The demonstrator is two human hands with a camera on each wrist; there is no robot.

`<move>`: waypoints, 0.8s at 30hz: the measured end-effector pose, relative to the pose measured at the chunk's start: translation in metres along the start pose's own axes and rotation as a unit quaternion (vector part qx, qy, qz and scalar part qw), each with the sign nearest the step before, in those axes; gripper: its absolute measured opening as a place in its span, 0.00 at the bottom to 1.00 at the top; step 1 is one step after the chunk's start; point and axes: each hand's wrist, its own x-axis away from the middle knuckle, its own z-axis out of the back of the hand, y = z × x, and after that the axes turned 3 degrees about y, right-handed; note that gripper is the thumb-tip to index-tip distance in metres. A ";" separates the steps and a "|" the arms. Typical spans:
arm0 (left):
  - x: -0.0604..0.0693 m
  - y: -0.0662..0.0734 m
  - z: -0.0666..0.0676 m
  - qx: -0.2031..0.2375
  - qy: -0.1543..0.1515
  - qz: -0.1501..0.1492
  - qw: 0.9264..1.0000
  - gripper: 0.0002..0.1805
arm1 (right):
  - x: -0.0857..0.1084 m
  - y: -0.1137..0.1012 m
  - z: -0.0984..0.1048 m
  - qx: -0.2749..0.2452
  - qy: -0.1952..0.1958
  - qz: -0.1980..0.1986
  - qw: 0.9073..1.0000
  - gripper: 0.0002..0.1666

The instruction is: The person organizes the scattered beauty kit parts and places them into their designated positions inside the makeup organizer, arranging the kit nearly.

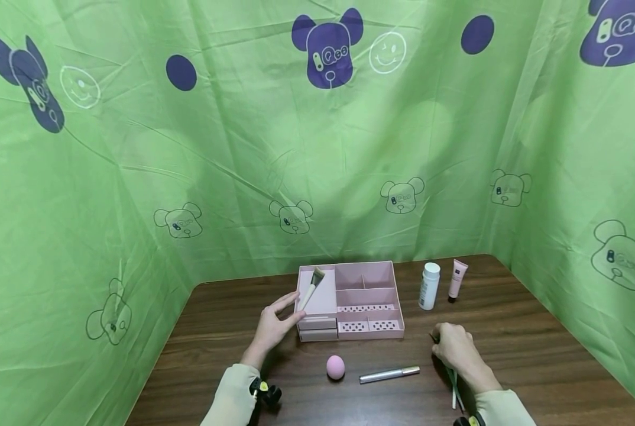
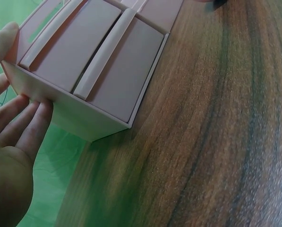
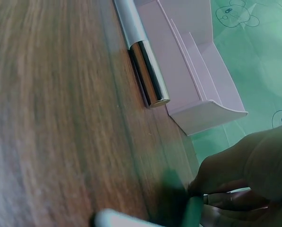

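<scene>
The pink organizer [image 1: 368, 299] stands at the back of the table. My left hand [image 1: 275, 325] touches its left end, thumb by the front corner; in the left wrist view the left hand [image 2: 18, 165] has its fingers against the side wall. A brush [image 1: 312, 289] lies tilted on the organizer's left top. At the right, my right hand [image 1: 456, 352] pinches a slim dark green stick [image 1: 454, 381]; its held end is hidden by the fingers. A pale stick [image 3: 124, 219] shows blurred beside the right hand [image 3: 254, 175] in the right wrist view.
A pink egg-shaped sponge [image 1: 336, 367] and a silver tube [image 1: 389, 374] lie in front of the organizer. Behind the right hand are a white bottle [image 1: 428, 287] and a small pink tube [image 1: 457, 280]. Green curtain [image 1: 317, 148] surrounds the table's back and sides.
</scene>
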 end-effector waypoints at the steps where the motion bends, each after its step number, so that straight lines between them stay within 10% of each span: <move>1: 0.000 0.000 0.000 0.001 0.000 -0.001 1.000 0.28 | 0.000 0.000 0.000 -0.001 0.001 -0.002 1.000 0.10; 24: 0.000 0.002 0.000 0.014 -0.002 0.002 1.000 0.28 | -0.008 -0.011 0.008 -0.077 0.043 -0.050 0.995 0.10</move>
